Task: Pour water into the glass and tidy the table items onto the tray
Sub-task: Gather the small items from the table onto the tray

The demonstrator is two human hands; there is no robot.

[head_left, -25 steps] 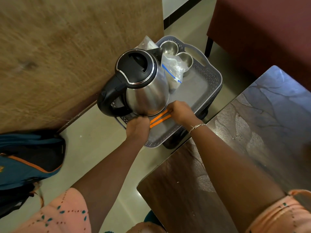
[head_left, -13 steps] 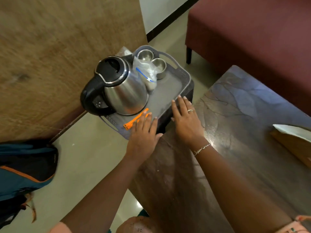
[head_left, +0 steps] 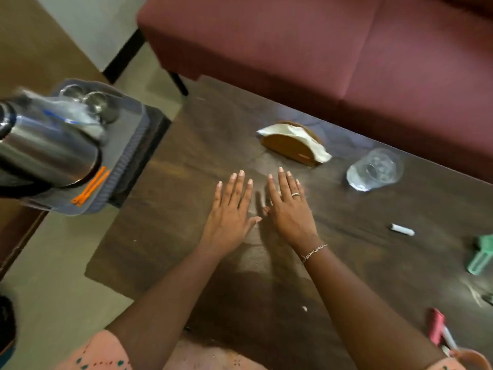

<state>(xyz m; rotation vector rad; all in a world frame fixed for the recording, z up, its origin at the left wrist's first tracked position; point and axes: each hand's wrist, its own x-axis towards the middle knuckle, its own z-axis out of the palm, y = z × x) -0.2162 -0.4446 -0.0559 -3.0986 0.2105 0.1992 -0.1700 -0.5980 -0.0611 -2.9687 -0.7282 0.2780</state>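
My left hand (head_left: 231, 209) and my right hand (head_left: 289, 206) lie flat, fingers spread, side by side on the dark wooden table (head_left: 186, 236), holding nothing. A clear glass (head_left: 374, 169) stands to the right of my hands. A wooden napkin holder (head_left: 292, 145) with white napkins sits beyond my fingertips. At the left, a grey tray (head_left: 128, 156) on a low stand carries a steel kettle (head_left: 45, 150), two steel bowls (head_left: 93, 101), a plastic bag (head_left: 69, 116) and an orange clip (head_left: 90, 186).
A small white tube (head_left: 402, 230) lies on the table at the right. A green object (head_left: 481, 253) and a pink object (head_left: 437, 329) sit at the right edge. A maroon sofa (head_left: 320, 49) runs along the table's far side.
Both hands drew back from the tray and moved right, settling flat on the table. The view swung right, so the glass and napkin holder came into sight.
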